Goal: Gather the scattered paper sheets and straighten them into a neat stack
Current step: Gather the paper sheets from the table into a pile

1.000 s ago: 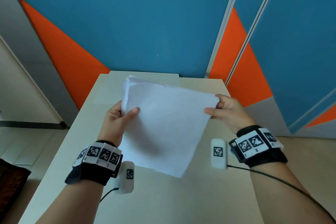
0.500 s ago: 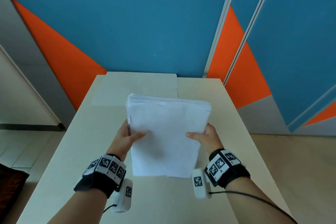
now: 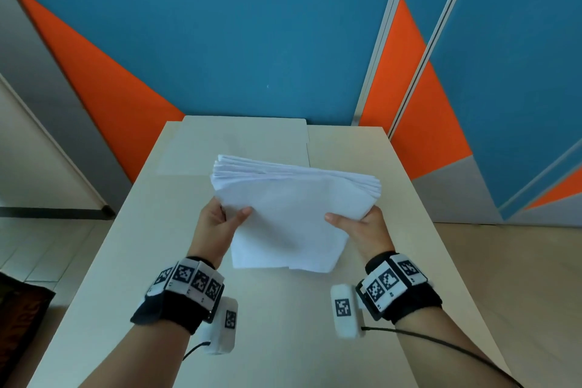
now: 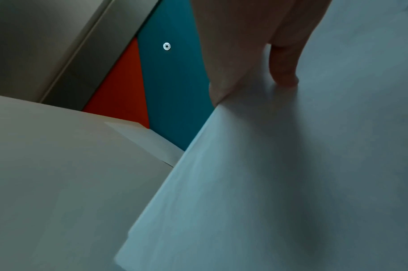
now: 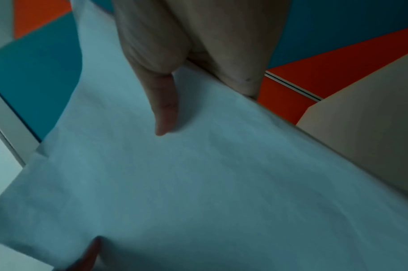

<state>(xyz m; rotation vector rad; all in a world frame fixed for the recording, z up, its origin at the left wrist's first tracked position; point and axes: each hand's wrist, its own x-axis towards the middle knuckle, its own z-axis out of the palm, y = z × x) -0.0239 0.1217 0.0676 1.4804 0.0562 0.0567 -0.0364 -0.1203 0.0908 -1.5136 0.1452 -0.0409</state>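
Hands first: we pinch the paper stack (image 3: pixel 289 224) at its two sides, left hand (image 3: pixel 217 230) and right hand (image 3: pixel 365 230), thumbs on top. Since a second ago we have turned the stack from skewed to square and brought it down, its near edge now at the counter (image 3: pixel 126 261). Farther out, the top edges remain fanned, so we judge tapping is needed.

Paper sheets (image 3: pixel 285 217): thin white paper, matt, faintly crinkled, edges fanned beyond fingers (image 4: pixel 284 69). Desk (image 3: pixel 132 261) under fingers: pale beige laminate, smooth, low sheen. Wall panels (image 3: pixel 236 25) beyond fingers: blue and orange, smooth satin finish, grey metal trim strips. Wrist bands (image 3: pixel 176 309): black cloth, matt, with printed marker tiles.
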